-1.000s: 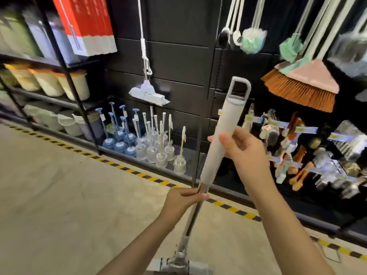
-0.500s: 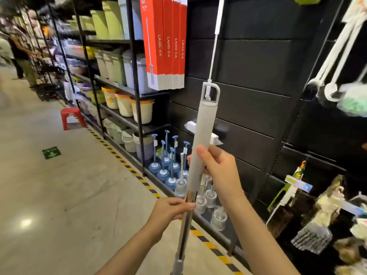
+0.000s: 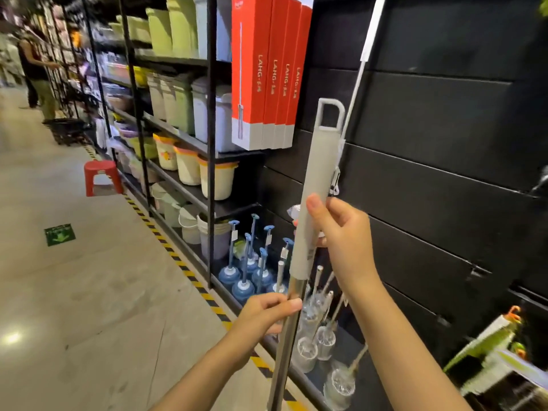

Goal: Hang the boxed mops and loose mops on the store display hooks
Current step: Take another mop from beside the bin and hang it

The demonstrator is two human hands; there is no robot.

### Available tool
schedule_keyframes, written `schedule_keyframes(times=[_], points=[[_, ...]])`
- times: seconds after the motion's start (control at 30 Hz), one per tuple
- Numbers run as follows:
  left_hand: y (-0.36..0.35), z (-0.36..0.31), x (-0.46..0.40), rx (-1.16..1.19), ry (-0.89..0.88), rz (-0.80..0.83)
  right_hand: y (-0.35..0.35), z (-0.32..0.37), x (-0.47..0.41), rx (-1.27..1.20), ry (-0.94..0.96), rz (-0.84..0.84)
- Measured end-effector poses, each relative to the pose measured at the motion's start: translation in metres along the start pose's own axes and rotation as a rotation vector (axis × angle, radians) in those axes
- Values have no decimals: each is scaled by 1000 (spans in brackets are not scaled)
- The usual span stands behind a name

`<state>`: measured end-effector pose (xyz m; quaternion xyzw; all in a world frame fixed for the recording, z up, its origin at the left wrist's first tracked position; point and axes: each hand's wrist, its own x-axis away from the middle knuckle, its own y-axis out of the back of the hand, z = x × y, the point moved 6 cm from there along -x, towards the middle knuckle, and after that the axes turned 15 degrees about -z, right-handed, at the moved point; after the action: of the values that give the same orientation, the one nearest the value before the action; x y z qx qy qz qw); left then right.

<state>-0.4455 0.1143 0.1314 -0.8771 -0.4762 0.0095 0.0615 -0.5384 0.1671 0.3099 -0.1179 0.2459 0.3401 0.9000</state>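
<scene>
I hold a loose mop (image 3: 318, 179) nearly upright in front of the black display wall (image 3: 444, 143). Its grey handle sleeve ends in a square hanging loop at the top; the mop head is out of view below. My right hand (image 3: 341, 232) grips the grey sleeve near its lower end. My left hand (image 3: 264, 317) pinches the metal pole just under the sleeve. Several red boxed mops (image 3: 267, 72) hang side by side at the upper middle. Another loose mop (image 3: 358, 69) hangs on the wall behind the loop. No hook is visible.
Black shelving (image 3: 210, 143) on the left holds buckets and bins. Blue plungers (image 3: 246, 271) and clear toilet-brush holders (image 3: 323, 336) stand on the bottom ledge. A red stool (image 3: 102, 176) sits by the yellow-black floor stripe. A person (image 3: 37, 72) stands far down the aisle.
My view has swung left and closer to the wall. The mop handle has risen and turned more upright, its loop now beside the red boxes. Both hands keep their hold.
</scene>
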Motion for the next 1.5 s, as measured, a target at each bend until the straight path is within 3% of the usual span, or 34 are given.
schedule_keyframes(times=[0.57, 1.03, 1.5], points=[[20, -79, -280, -101, -197, 167, -82, -90, -229, 46, 26, -197], [23, -123, -475, -7, -277, 119, -144, -152, -381, 40, 93, -105], [-13, -203, -616, 70, -314, 434, -183, -152, -514, 121, 238, -378]])
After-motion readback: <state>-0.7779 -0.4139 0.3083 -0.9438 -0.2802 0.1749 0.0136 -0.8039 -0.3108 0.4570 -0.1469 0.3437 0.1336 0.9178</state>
